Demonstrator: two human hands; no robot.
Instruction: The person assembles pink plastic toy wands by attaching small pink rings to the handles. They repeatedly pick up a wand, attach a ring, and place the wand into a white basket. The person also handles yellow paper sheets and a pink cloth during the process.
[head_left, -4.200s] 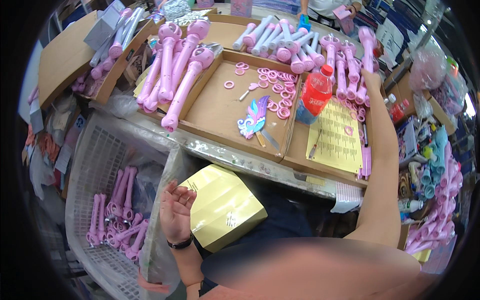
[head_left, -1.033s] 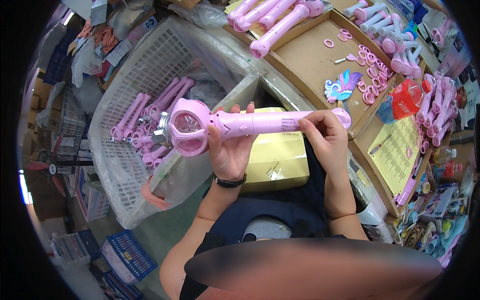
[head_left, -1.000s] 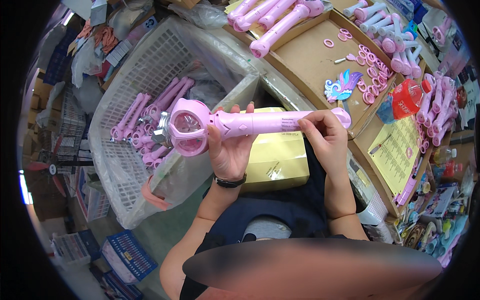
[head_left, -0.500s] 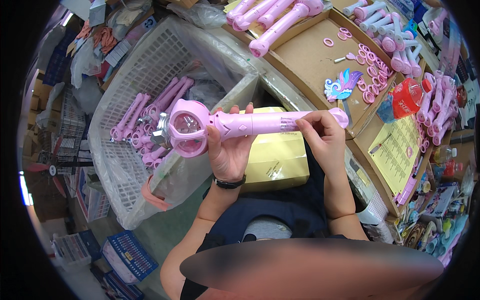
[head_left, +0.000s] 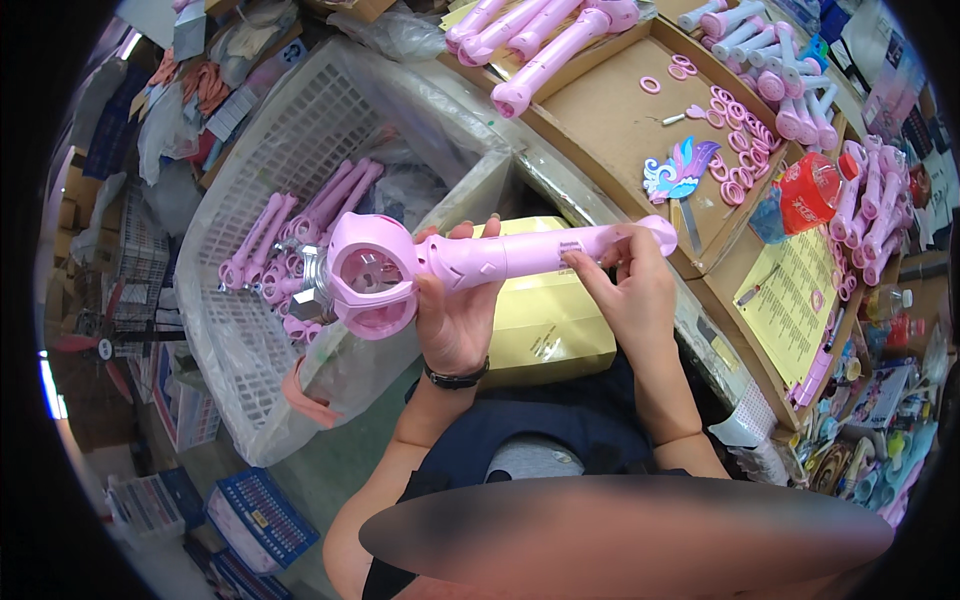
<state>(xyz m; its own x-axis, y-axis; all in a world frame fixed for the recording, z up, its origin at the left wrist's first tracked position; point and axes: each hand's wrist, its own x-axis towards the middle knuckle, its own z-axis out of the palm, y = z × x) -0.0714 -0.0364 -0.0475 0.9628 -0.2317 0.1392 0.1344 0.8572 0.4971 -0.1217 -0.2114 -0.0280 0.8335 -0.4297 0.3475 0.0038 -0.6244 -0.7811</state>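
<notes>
Grey-green floor (head_left: 295, 495); worn workbench (head_left: 708, 338); bright light strip (head_left: 51, 385) far left.

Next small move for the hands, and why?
Probably run the thumb of the right hand lightly along the printed patch on the handle of the pink wand. That thumb sits right at the patch, and the left hand supports the handle beside the wand's rounded head, which should keep it steady.

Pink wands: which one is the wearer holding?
The wand across the left hand, with the right hand on its handle and its round head pointing left; neither hand touches the others.
</notes>
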